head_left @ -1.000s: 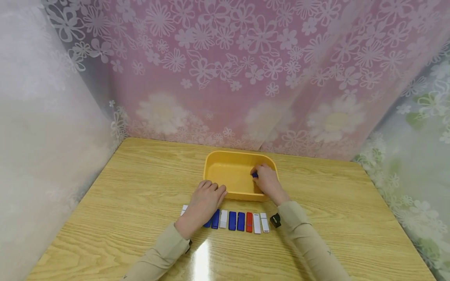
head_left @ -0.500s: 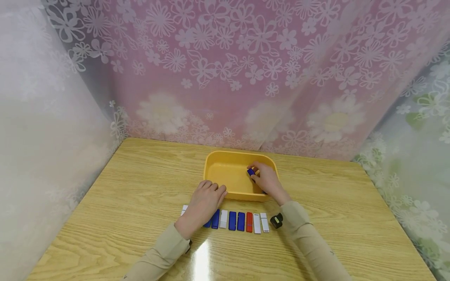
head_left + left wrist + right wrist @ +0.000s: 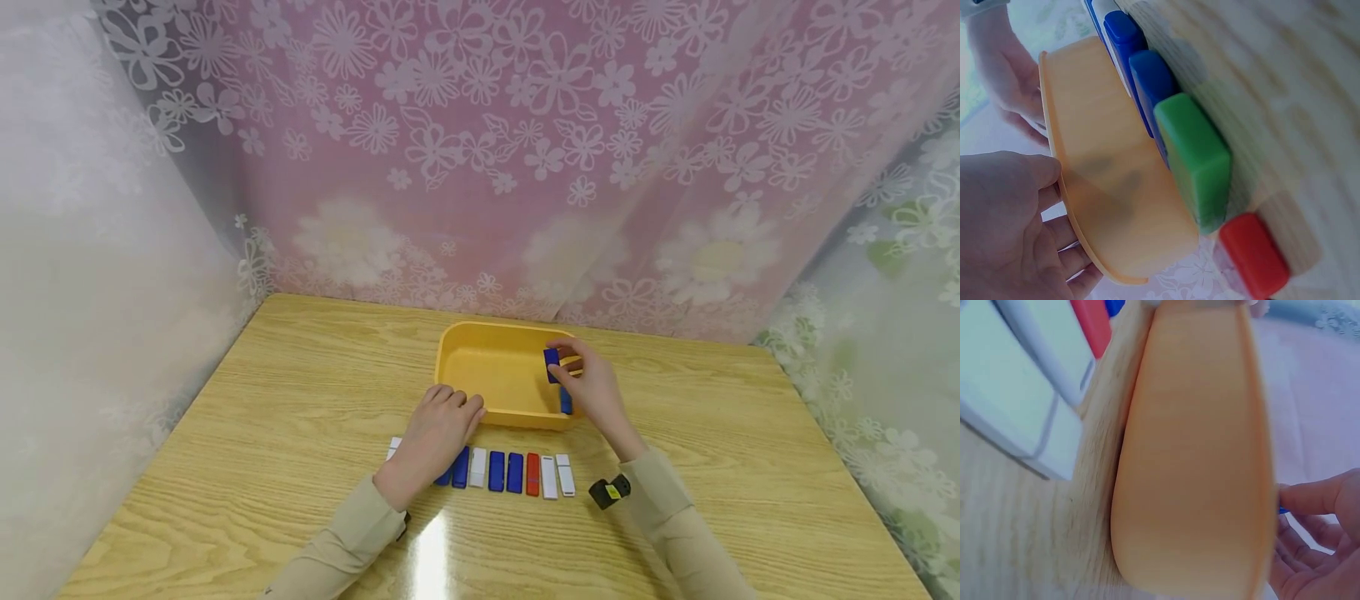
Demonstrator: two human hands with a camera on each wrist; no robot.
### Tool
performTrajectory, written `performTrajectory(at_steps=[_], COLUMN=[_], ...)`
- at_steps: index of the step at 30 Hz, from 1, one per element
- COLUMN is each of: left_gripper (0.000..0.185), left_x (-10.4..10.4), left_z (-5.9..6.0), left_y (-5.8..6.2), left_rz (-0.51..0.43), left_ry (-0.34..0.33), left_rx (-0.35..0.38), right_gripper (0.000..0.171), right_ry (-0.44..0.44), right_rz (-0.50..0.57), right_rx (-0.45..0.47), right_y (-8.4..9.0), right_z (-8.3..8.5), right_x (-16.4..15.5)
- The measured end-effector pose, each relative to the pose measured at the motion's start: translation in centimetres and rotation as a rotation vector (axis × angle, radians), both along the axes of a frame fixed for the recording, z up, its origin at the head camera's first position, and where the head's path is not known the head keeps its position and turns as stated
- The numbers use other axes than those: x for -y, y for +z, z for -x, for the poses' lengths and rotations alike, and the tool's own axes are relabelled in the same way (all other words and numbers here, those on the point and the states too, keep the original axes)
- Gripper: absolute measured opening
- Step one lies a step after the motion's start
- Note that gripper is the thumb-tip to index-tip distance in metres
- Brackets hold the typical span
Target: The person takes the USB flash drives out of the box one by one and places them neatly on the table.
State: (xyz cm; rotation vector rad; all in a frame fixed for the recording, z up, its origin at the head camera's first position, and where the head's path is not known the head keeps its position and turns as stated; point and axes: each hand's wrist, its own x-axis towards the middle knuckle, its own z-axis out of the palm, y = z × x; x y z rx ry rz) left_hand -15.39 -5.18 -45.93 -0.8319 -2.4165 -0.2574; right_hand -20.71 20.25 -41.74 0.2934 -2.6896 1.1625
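Observation:
My right hand (image 3: pixel 596 387) pinches a blue USB flash drive (image 3: pixel 552 365) between thumb and fingers, above the right side of a yellow plastic bin (image 3: pixel 495 329). Another blue flash drive (image 3: pixel 566 401) lies in the bin's near right corner. My left hand (image 3: pixel 441 425) holds the bin's near rim on the left. In the left wrist view its thumb (image 3: pixel 1044 170) presses on the outside, fingers over the rim. In the right wrist view the bin wall hides most of the held drive, leaving a sliver of blue by the right hand (image 3: pixel 1319 531).
Before the bin, a row of flash drives includes a red one (image 3: pixel 532 474), a white one (image 3: pixel 549 477) and a blue one (image 3: pixel 497 472). My left arm covers part of it, where the left wrist view shows a green one (image 3: pixel 1194 162). A floral curtain (image 3: pixel 480 167) stands behind the table.
My right hand has lifted the blue flash drive out of the bin's inside and drawn back to the right. The second blue drive in the corner is now uncovered. The left hand stays put.

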Motion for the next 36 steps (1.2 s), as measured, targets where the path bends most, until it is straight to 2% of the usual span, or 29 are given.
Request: performTrajectory(at_steps=[12,18,26,32,36], left_gripper=[0.021,0.021,0.021,0.020,0.020], left_x=[0.0,0.0,0.0,0.0,0.0], left_z=[0.1,0.1,0.1,0.0,0.0], left_y=[-0.4,-0.2,-0.1,-0.1,0.0], left_rz=[-0.003,-0.009,-0.015,-0.007,-0.001], left_ry=[-0.004,-0.009,-0.010,-0.003,-0.004], left_rx=[0.000,-0.010,-0.015,-0.020,-0.017], right_gripper=[0.031,0.031,0.032,0.031,0.033], right_ry=[-0.038,-0.061,-0.109,-0.065,-0.021], right_rz=[0.062,0.086,0.037,-0.052,-0.057], right_rx=[0.014,0.052,0.115,0.207,0.287], right_y=[0.7,0.6,-1.1,-2.6,-3.1], right_z=[-3.7,-6.3,-8.9,-9.7,-9.9], right_x=[-2.4,-3.9,-5.6,-5.5,-4.9])
